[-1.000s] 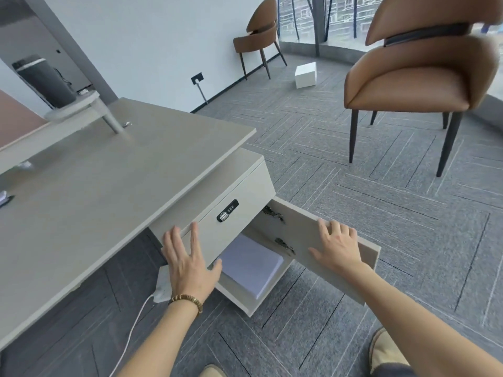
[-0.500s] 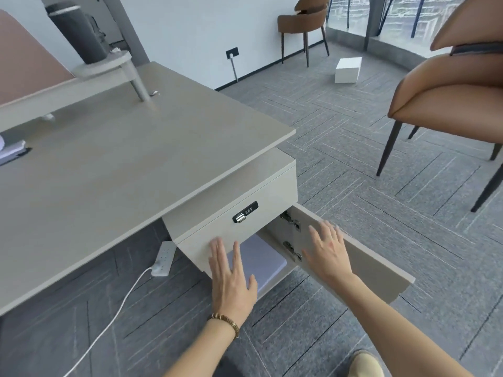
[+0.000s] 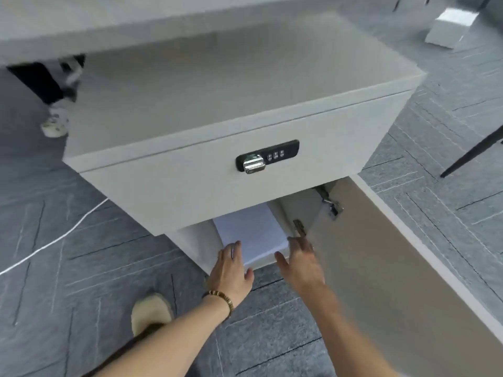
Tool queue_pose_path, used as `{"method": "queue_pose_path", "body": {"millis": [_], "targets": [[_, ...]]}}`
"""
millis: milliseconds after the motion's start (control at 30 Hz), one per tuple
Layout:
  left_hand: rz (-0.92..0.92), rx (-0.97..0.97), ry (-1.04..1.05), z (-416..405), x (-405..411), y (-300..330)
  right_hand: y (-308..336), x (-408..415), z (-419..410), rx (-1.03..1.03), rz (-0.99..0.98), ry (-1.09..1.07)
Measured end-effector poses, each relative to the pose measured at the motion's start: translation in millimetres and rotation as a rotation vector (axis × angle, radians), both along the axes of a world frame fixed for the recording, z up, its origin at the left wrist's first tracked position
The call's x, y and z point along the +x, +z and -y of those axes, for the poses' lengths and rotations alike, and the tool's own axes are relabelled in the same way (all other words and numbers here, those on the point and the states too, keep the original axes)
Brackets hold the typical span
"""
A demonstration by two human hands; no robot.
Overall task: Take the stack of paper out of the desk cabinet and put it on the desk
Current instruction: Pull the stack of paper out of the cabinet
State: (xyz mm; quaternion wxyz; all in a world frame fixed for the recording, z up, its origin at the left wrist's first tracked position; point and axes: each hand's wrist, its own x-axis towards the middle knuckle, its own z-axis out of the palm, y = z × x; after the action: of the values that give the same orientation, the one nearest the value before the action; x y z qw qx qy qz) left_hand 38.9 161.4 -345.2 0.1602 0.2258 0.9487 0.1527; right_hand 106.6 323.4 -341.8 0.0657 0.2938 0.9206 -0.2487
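Observation:
A white stack of paper (image 3: pixel 251 234) lies flat inside the lower compartment of the grey desk cabinet (image 3: pixel 190 186), under a drawer with a combination lock (image 3: pixel 266 157). The cabinet door (image 3: pixel 381 254) stands swung open to the right. My left hand (image 3: pixel 231 270), with a bead bracelet on the wrist, touches the stack's front left corner with fingers spread. My right hand (image 3: pixel 300 263) reaches to the stack's front right corner, fingers apart. Neither hand has closed around the paper. The desk top (image 3: pixel 95 20) runs along the upper edge of the view.
A white power cable (image 3: pixel 54 240) trails over the grey carpet at the left, with a power strip (image 3: pixel 54 123) under the desk. My shoe (image 3: pixel 151 312) is below the cabinet. A white box (image 3: pixel 449 28) and a chair leg (image 3: pixel 473 153) stand at the right.
I have leaned down close to the cabinet. Both hands dropped from the drawer front and the door to the front corners of the paper stack.

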Motion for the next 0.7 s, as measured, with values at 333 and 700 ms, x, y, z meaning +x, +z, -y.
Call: {"method": "queue_pose_path", "body": {"millis": [333, 700], "targets": [[0.272, -0.029, 0.175, 1.5, -32.5, -114.6, -102.1, -44.7, -10.1, -0.186, 0.224, 0.102], [0.355, 0.09, 0.403, -13.0, -53.4, -162.7, -169.5, -70.1, -41.3, -0.182, 0.178, -0.002]]}}
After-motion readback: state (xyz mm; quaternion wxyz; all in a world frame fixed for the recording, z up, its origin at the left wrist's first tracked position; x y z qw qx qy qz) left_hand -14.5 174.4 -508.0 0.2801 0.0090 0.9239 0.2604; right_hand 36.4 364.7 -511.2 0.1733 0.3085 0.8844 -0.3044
